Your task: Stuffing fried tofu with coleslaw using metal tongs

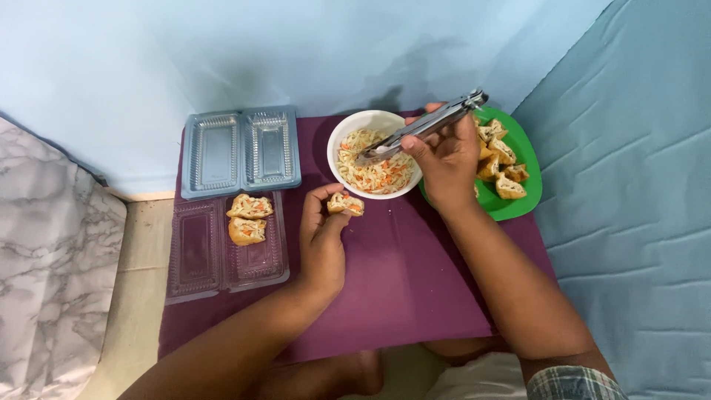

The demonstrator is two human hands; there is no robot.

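My left hand [321,237] holds a stuffed fried pocket [346,204] just in front of a white bowl [348,130] of shredded salad with orange bits. Metal tongs [422,127] are gripped in my right hand [444,159], their tips resting in the salad. Behind my right hand, a green plate [522,204] carries several unfilled fried pockets [505,163]. An open clear plastic container [255,255] at the left holds two filled pockets [249,218].
A second clear plastic container [241,152] lies open behind the first. Everything sits on a purple mat [400,281]. A blue sheet [629,185] lies to the right, a marbled surface [52,259] to the left, a pale blue wall behind.
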